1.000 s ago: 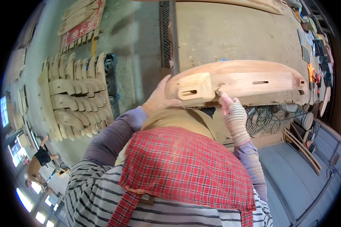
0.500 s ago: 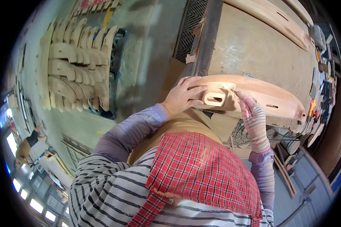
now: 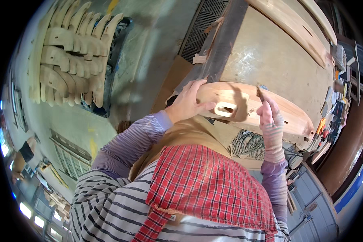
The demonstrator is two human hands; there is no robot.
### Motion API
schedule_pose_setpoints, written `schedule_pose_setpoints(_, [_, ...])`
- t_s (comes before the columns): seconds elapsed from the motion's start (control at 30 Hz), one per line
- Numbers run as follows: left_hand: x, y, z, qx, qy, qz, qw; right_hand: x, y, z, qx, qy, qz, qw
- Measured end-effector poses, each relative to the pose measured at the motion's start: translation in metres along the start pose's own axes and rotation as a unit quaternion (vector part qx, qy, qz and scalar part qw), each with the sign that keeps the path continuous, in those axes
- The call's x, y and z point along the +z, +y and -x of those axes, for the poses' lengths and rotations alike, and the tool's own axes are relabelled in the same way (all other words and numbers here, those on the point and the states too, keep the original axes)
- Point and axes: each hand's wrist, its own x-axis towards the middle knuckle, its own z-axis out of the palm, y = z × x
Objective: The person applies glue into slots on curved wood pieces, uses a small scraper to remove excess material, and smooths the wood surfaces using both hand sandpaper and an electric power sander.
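Observation:
A long curved wooden piece (image 3: 284, 105) lies along the near edge of the bench. Near its left end is a paler raised block with a rounded slot (image 3: 226, 109). My left hand (image 3: 185, 103) grips that left end, its fingers over the far side and its thumb on the face beside the slot. My right hand (image 3: 269, 115) is closed in a pinch above the middle of the piece. From its fingertips a short slim dark tool (image 3: 260, 93) sticks out, blurred, its kind not clear. The hand's shadow falls across the wood.
Another long slotted wooden piece (image 3: 290, 28) lies at the bench's far side. Hand tools (image 3: 320, 127) crowd its right end. On the floor to the left, many curved wooden parts (image 3: 72, 56) are stacked on a dark pallet (image 3: 119, 38). A ladder-like frame (image 3: 70, 155) lies nearer.
My right hand and its tool have lifted away from the pale block and moved slightly right. My left fingers have drawn back from the block toward the piece's end. The view has shifted.

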Motion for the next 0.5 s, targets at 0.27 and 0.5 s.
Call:
schedule_pose_setpoints(0.27, [-0.002, 0.056, -0.039, -0.017, -0.174, -0.227, 0.958, -0.032, 0.044, 0.095, 0.193, 0.179, -0.219, 0.94])
schedule_pose_setpoints(0.5, [-0.012, 0.048, -0.071, 0.002, -0.307, -0.214, 0.927, -0.01, 0.064, 0.147, 0.224, 0.25, -0.319, 0.886])
